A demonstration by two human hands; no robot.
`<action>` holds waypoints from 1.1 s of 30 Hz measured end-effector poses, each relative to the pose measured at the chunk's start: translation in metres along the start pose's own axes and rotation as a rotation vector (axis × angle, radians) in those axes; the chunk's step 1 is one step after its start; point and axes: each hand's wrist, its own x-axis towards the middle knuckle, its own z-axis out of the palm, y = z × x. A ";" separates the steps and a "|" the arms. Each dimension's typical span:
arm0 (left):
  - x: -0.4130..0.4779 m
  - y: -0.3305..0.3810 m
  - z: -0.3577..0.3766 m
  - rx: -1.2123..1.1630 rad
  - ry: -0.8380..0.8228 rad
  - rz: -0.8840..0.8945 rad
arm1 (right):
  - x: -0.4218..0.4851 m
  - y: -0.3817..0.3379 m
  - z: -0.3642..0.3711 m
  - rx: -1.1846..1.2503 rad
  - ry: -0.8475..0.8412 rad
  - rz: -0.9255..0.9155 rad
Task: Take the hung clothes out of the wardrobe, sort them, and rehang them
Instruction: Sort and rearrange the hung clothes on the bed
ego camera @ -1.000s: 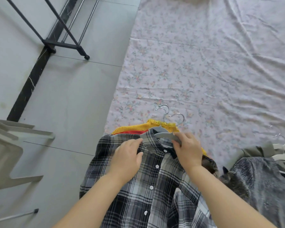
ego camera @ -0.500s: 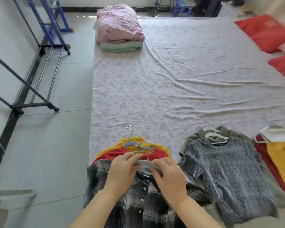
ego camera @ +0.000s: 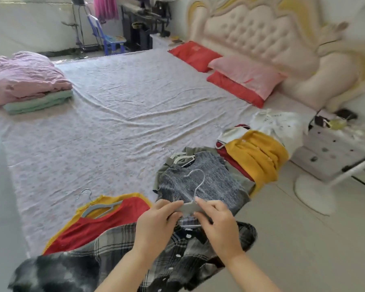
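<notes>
A black-and-white plaid shirt (ego camera: 135, 256) hangs from a grey hanger (ego camera: 195, 186) that I lift off the bed's near edge. My left hand (ego camera: 156, 226) and my right hand (ego camera: 217, 224) both pinch the hanger's bar at the collar. Its wire hook stands up in front of a grey knit top (ego camera: 202, 182). To the left, a red garment over a yellow one (ego camera: 97, 224) lies on a grey hanger (ego camera: 101, 208). To the right lies a pile with a mustard garment (ego camera: 257, 152), a red one and a white one (ego camera: 276, 123).
The bed (ego camera: 114, 123) has a floral sheet, folded pink and green bedding (ego camera: 25, 81) at far left, and red and pink pillows (ego camera: 240, 79) by the headboard. A white nightstand (ego camera: 335, 148) and a fan base (ego camera: 312, 192) stand on the floor at right.
The view has swung up and to the right, from the floor to the whole bed. Both hands have lifted the plaid shirt's hanger off the red and yellow pile and carried it right.
</notes>
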 end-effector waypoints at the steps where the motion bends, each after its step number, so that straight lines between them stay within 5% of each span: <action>1: 0.002 0.017 0.010 0.005 -0.011 0.030 | -0.006 0.011 -0.013 -0.002 0.025 0.010; 16: 0.012 0.259 0.212 0.078 -0.133 0.269 | -0.072 0.229 -0.265 -0.177 0.246 -0.030; 33: 0.184 0.363 0.427 0.049 -0.332 0.320 | 0.056 0.474 -0.384 -0.236 0.172 0.145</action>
